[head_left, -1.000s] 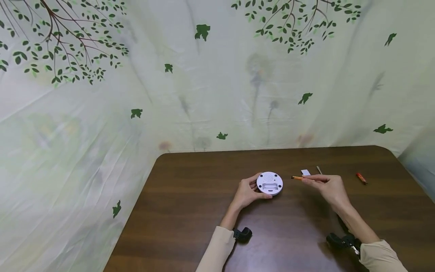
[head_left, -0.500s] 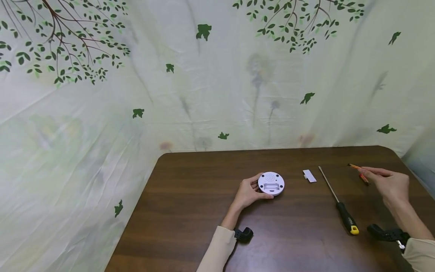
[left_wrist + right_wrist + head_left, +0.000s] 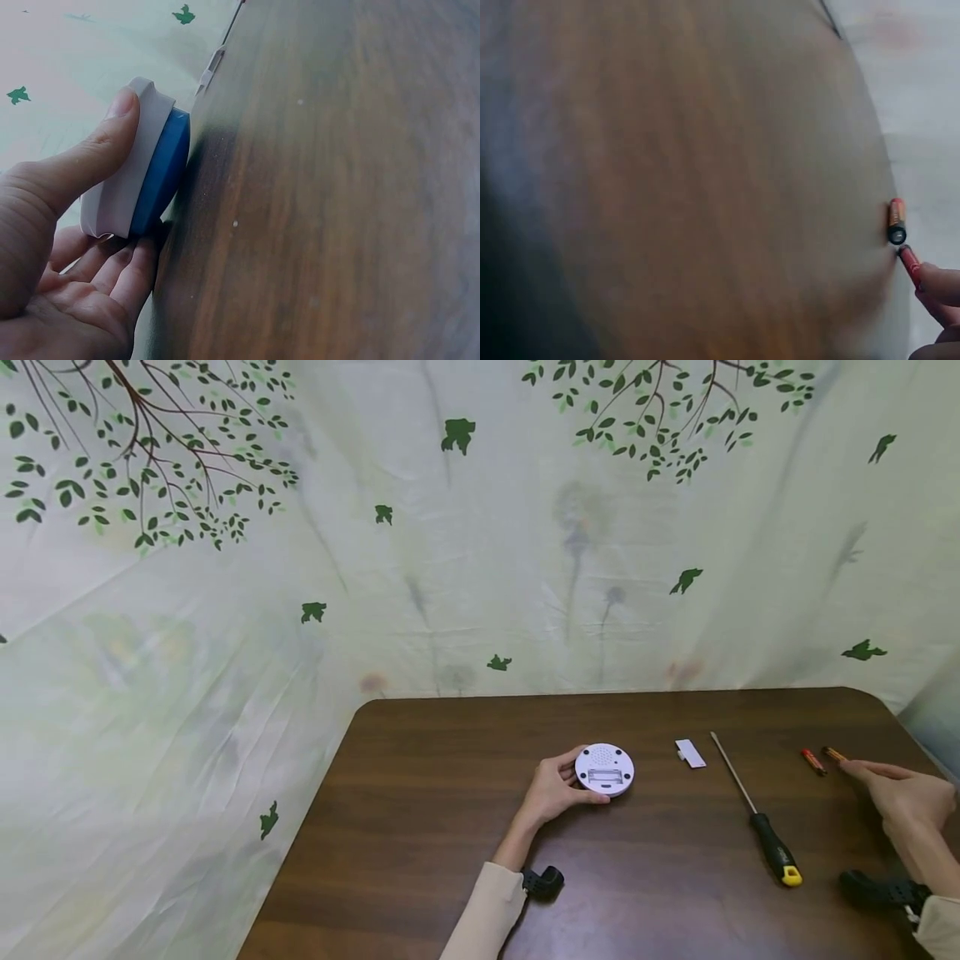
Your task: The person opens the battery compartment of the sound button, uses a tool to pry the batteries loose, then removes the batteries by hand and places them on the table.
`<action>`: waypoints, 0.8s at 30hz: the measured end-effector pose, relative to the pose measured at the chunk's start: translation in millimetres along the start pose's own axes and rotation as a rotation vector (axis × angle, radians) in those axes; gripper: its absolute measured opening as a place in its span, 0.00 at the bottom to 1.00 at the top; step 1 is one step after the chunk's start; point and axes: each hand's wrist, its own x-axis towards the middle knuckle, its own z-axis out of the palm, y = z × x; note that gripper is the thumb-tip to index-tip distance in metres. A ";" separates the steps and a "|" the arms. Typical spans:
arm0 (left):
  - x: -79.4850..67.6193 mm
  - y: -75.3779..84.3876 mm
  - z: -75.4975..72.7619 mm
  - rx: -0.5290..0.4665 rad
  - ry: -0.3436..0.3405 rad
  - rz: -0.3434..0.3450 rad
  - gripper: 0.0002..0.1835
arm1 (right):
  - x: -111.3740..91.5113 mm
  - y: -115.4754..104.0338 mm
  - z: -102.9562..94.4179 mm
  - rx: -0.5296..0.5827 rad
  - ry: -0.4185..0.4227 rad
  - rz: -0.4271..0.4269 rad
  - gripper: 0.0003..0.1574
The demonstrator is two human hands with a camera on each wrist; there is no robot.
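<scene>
My left hand (image 3: 553,789) grips a round white device (image 3: 604,758) by its left edge, thumb along the near rim. Its perforated face with an uncovered battery compartment is turned up, and a blue part (image 3: 161,176) shows below the white body in the left wrist view. At the right side of the table, my right hand (image 3: 911,797) pinches a small battery (image 3: 834,754) by one end. Just left of it lies another battery (image 3: 813,762), red and dark. Whether the pinched battery touches the tabletop, I cannot tell.
Between the hands, a white battery cover (image 3: 690,753) lies on the brown wooden table (image 3: 450,760). To its right is a screwdriver (image 3: 768,839) with a black and yellow handle. A leaf-patterned cloth (image 3: 420,568) hangs behind the table.
My right hand has carried the battery from near the device to the far right, past the loose battery, and lowered it. The screwdriver and cover came into full view. My left hand keeps its hold.
</scene>
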 end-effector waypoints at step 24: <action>3.8 3.4 -2.2 -0.014 -0.028 0.011 0.48 | -3.6 4.4 6.2 -0.120 0.014 -0.035 0.30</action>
